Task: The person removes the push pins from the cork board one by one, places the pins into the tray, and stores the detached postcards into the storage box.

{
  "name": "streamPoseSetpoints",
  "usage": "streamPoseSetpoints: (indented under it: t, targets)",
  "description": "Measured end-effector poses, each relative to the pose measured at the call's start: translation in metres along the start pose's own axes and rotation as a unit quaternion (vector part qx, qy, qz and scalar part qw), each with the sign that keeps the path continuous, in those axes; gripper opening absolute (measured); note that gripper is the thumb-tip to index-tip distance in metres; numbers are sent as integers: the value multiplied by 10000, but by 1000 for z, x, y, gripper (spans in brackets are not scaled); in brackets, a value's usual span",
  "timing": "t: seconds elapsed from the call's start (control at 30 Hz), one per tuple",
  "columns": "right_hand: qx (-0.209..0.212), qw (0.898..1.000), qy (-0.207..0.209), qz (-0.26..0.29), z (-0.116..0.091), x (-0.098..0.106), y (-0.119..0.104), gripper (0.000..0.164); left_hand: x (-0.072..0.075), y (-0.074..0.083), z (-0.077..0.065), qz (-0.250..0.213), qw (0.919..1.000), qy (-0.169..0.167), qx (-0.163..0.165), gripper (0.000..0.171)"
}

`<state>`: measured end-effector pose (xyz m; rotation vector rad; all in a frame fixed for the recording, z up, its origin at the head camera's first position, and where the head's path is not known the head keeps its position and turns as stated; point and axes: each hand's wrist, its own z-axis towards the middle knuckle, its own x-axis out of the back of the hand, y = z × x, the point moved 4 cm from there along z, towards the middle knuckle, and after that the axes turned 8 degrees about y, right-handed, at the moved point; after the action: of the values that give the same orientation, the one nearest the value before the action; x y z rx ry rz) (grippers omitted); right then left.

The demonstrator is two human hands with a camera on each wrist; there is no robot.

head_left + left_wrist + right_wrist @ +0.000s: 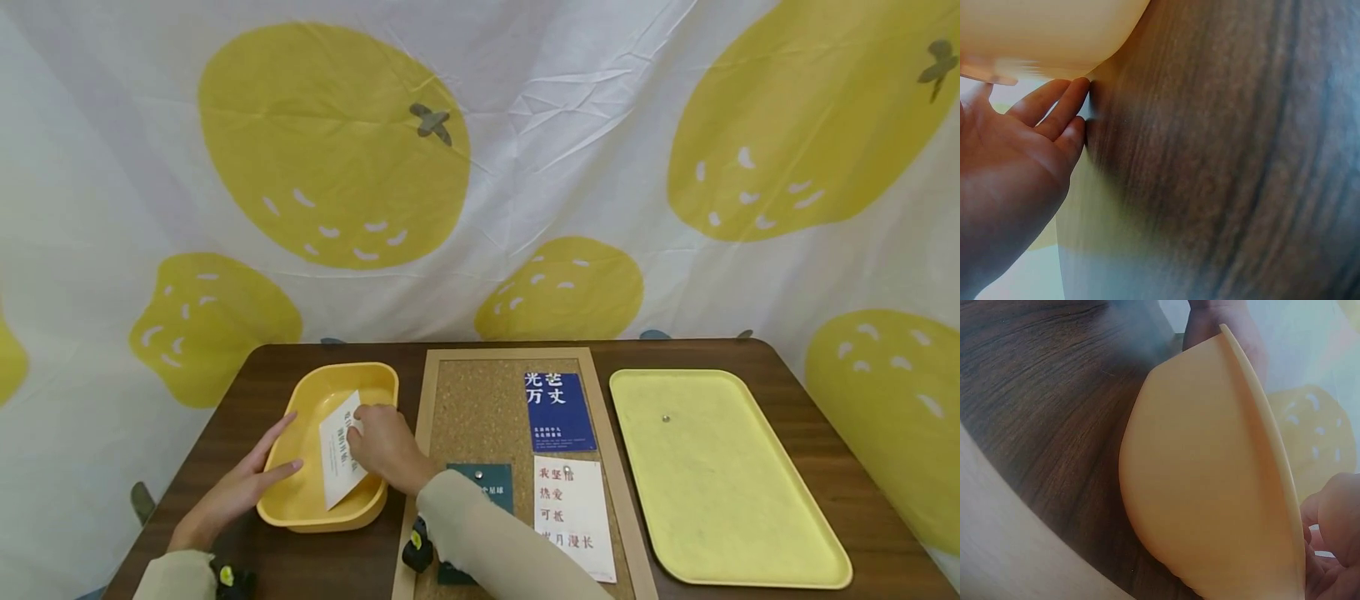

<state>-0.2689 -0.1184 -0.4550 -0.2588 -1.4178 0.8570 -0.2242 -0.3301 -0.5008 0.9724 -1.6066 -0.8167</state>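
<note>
A yellow plastic basin (306, 500) stands at the left of the table. Over its inside, a white card (337, 462) with dark printed characters leans at a slant, and my right hand (388, 446) pinches it near its upper right edge. My left hand (231, 496) rests against the basin's left side, thumb over the rim and the other fingers outside. In the left wrist view, the left hand's (1019, 150) fingers lie loosely extended beside the basin's outer wall (1047, 31). The right wrist view shows the basin wall (1204, 456) and part of the right hand (1338, 519) beyond the rim.
A wood-framed cork board (476, 408) lies in the middle, bearing a blue card (561, 417), a dark green card (498, 492) and a white card with red characters (573, 525). The right forearm crosses the board. At right, a yellow tray (742, 492) holds a small metal pin (665, 418).
</note>
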Motion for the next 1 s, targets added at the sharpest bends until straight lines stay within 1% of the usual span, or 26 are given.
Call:
streamPoseSetpoints:
  t: [0.43, 0.63, 0.73, 0.87, 1.0]
  targets:
    - [201, 9995, 155, 185, -1, 1, 0, 28, 0, 0, 1, 60, 10000, 45, 1, 85]
    - [244, 9989, 311, 247, 0, 2, 1, 26, 1, 2, 1, 65, 9998, 38, -190, 84]
    - [247, 9987, 374, 261, 0, 2, 2, 24, 0, 2, 0, 107, 9997, 60, -216, 83]
    - [164, 9986, 346, 363, -1, 2, 3, 23, 0, 1, 0, 151, 9997, 90, -151, 84]
    - [-50, 9973, 265, 688, -1, 4, 4, 22, 0, 1, 1, 135, 9998, 91, -105, 85]
